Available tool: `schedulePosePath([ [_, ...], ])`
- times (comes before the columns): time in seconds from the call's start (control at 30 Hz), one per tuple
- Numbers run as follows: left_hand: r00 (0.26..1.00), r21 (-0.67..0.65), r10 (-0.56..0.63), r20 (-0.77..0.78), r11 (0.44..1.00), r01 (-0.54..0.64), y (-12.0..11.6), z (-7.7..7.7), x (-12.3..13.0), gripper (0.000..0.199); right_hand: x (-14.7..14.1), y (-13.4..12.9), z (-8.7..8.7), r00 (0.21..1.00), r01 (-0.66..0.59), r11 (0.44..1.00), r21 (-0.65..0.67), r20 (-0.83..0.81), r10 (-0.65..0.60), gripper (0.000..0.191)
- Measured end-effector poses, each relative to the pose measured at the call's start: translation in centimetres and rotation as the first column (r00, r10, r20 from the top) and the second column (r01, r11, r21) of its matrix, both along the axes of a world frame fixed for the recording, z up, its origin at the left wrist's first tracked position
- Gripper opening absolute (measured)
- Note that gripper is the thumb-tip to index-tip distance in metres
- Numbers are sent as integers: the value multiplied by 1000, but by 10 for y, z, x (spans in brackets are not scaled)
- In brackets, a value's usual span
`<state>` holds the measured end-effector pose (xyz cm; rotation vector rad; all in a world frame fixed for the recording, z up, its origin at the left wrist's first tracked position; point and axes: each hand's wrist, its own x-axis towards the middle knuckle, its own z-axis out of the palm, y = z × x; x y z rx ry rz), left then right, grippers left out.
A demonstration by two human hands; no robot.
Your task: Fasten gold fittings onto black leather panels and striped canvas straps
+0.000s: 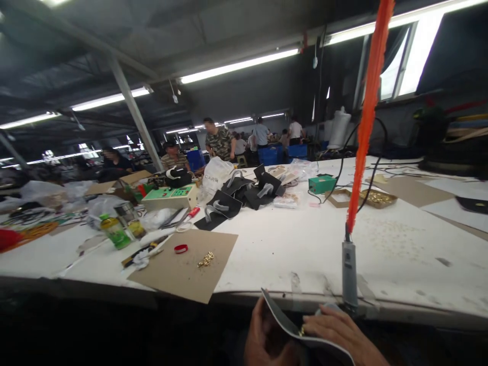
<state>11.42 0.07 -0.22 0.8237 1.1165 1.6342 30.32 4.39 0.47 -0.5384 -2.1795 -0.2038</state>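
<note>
At the table's near edge, my left hand [263, 335] grips a thin, dark, bent panel [280, 316] from the left, its fingers wrapped behind it. The panel looks like leather or board with a pale edge. My right hand [339, 330] lies across the panel's right part with fingers bent together. A small gold metal piece [302, 331] shows at its fingertips. A grey strip [331, 307] is partly visible behind that hand. Just beyond hangs a grey handheld power tool [349, 274] on an orange cord [366, 127]. More gold pieces [206, 260] lie on a brown board [183, 274].
Black panels with grey handles [244, 193] are piled mid-table. Left of them are a green-topped control box [171, 197], a bottle [114, 231] and a red tape ring [181, 249]. A green box [322, 184] and a tray of gold parts [379, 198] stand right. People [220, 137] are beyond.
</note>
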Motion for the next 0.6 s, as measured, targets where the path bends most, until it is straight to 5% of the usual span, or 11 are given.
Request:
schedulePosePath([
  [0.07, 989, 2, 1, -149, 1000, -1, 2, 7, -8, 112, 4, 3, -10, 999, -46, 996, -71, 2, 46, 28],
  [0.17, 886, 98, 97, -453, 993, -59, 5, 18, -21, 77, 7, 5, -12, 994, -107, 962, -251, -5, 109, 27],
  [0.37, 926, 162, -63, -373, 978, 131, 3, 21, -26, 41, 6, -4, 33, 965, -257, 803, -538, -90, 248, 23],
  [0.43, 921, 149, -80, -381, 978, 147, -1, 23, -22, 34, 5, -10, 45, 971, -219, 690, -689, -86, 223, 21],
  [0.6, 901, 50, -146, -408, 982, 181, 2, 31, -16, 21, -3, -12, 42, 977, -197, 200, -960, -209, -39, 19],
])
